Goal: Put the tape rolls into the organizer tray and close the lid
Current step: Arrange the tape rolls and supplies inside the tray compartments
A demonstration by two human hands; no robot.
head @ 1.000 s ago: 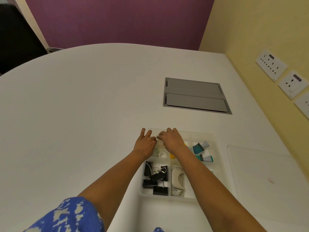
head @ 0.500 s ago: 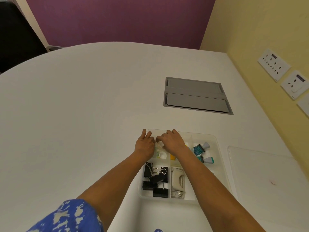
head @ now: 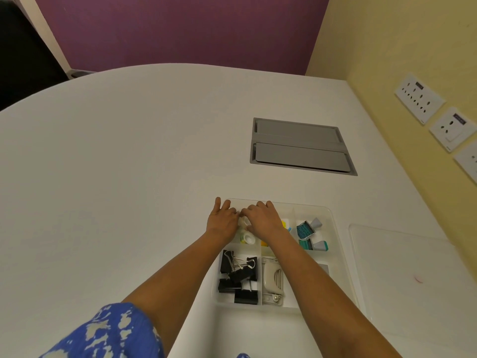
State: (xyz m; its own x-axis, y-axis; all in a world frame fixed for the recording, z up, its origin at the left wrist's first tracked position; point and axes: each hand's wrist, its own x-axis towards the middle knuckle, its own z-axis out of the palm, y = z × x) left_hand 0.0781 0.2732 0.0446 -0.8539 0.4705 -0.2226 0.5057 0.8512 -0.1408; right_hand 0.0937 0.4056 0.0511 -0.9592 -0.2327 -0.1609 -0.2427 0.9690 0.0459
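Left hand (head: 222, 221) and right hand (head: 262, 219) meet, fingers curled, over the organizer tray's (head: 333, 228) far-left compartment; their grip is hidden. A tape roll (head: 247, 237) lies flat just beneath. The lid (head: 413, 275) rests on the bench (head: 129, 177) right of the tray, nearer the right hand.

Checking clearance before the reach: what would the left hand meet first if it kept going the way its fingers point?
Probably nothing: the left hand points past the clear plastic organizer tray's far-left corner onto bare white table.
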